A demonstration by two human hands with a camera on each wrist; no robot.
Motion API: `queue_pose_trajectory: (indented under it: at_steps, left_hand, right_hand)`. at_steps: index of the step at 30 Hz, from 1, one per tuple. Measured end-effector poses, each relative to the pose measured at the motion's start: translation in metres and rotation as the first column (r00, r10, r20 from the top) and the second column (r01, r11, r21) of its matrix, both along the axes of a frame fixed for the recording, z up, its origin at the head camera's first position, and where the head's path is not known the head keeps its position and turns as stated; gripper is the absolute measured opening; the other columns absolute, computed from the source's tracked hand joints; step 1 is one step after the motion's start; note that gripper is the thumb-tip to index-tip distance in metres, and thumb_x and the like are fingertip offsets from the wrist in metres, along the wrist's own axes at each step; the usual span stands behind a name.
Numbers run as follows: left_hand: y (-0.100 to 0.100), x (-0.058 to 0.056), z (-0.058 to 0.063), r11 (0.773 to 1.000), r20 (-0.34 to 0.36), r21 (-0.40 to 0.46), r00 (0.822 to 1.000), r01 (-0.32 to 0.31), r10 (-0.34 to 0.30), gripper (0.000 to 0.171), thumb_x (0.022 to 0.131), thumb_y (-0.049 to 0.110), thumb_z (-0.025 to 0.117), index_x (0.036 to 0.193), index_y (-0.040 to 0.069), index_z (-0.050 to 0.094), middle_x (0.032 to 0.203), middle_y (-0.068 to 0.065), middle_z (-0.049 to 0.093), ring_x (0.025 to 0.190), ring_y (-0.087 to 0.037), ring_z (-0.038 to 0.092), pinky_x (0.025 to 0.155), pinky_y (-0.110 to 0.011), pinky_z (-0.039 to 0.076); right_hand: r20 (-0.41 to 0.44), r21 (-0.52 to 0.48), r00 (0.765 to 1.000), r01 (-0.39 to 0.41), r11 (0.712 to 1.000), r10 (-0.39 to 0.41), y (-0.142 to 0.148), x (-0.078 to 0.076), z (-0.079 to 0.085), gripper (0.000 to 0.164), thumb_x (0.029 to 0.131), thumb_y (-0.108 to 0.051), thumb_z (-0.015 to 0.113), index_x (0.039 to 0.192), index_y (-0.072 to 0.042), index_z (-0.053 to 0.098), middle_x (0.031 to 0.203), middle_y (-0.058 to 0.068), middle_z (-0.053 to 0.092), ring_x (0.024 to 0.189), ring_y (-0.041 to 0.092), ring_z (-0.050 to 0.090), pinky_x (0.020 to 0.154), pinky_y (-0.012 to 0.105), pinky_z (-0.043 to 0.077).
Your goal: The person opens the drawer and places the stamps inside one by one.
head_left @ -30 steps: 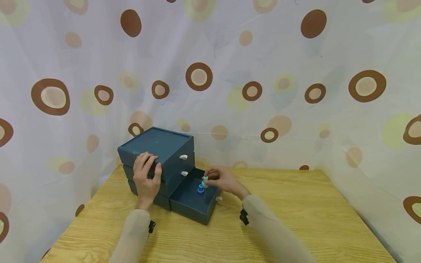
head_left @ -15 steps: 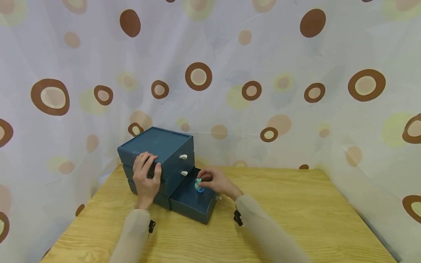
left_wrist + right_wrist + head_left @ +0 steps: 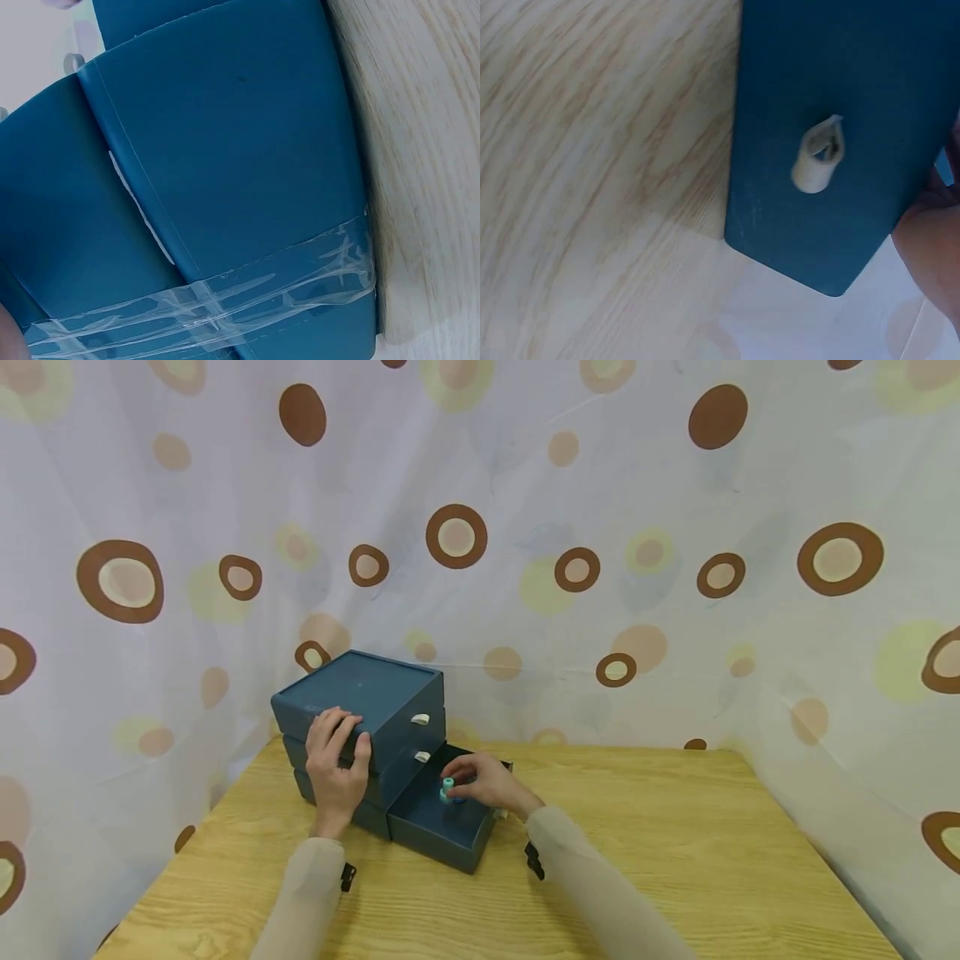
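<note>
A dark blue three-tier drawer unit [image 3: 401, 722] stands at the left of the table, its bottom drawer [image 3: 431, 839] pulled out to the right. My left hand [image 3: 335, 777] rests on the unit's near side, fingertips over the top edge. Inside the drawer, my right hand [image 3: 491, 782] pinches a small mint-green stepped piece [image 3: 447, 785] between thumb and fingers, low over the drawer floor. Just behind it a blue piece [image 3: 459, 800] is mostly hidden by the fingers. In the right wrist view, the drawer's front carries a pale loop pull [image 3: 814, 161].
Two white pulls mark the upper drawers, such as the top pull [image 3: 421, 719]. Clear tape [image 3: 217, 315] runs across the unit's side. The wooden table [image 3: 675, 843] extends right, with a patterned curtain [image 3: 525, 627] behind.
My right hand has moved left and down within the drawer, carrying the mint-green piece past the blue one, which is now mostly covered. The left hand has stayed put.
</note>
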State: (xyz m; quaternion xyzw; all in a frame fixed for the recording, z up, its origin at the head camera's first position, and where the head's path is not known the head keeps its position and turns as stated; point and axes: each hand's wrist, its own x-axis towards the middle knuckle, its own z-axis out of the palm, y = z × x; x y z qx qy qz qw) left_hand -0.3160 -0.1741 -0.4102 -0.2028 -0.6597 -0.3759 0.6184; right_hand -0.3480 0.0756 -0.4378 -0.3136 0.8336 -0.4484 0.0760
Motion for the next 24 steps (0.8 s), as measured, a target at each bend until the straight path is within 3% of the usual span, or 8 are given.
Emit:
queue_pose_trajectory:
  at_steps: [8, 13, 24]
  left_hand:
    - [-0.001, 0.000, -0.001, 1.000, 0.004, 0.010, 1.000, -0.003, 0.002, 0.034, 0.095, 0.032, 0.058, 0.103, 0.003, 0.075, 0.108, -0.021, 0.067, 0.116, -0.039, 0.057, 0.113, -0.056, 0.033]
    - [-0.001, -0.001, -0.001, 1.000, 0.010, 0.002, 1.000, -0.001, 0.001, 0.033, 0.095, 0.031, 0.059, 0.104, 0.003, 0.074, 0.109, -0.020, 0.067, 0.117, -0.038, 0.057, 0.113, -0.055, 0.032]
    - [0.000, 0.000, -0.001, 1.000, 0.017, 0.002, 1.000, 0.002, -0.002, 0.033, 0.094, 0.030, 0.059, 0.103, 0.002, 0.075, 0.109, -0.021, 0.067, 0.117, -0.038, 0.057, 0.113, -0.055, 0.033]
  right_hand:
    - [-0.077, 0.163, 0.997, 0.001, 0.987, 0.012, -0.006, -0.002, -0.005, 0.020, 0.088, -0.017, 0.074, 0.108, -0.015, 0.072, 0.100, -0.004, 0.075, 0.094, 0.010, 0.069, 0.082, 0.029, 0.056]
    - [-0.183, 0.271, 0.983, 0.056, 0.961, -0.005, -0.008, 0.003, -0.007, 0.017, 0.085, -0.019, 0.077, 0.101, -0.017, 0.073, 0.095, -0.006, 0.076, 0.089, 0.007, 0.069, 0.083, 0.031, 0.053]
    - [-0.225, 0.312, 0.974, 0.076, 0.947, -0.004, -0.010, 0.007, -0.007, 0.021, 0.085, -0.020, 0.077, 0.105, -0.018, 0.072, 0.101, -0.006, 0.075, 0.094, 0.008, 0.069, 0.086, 0.032, 0.053]
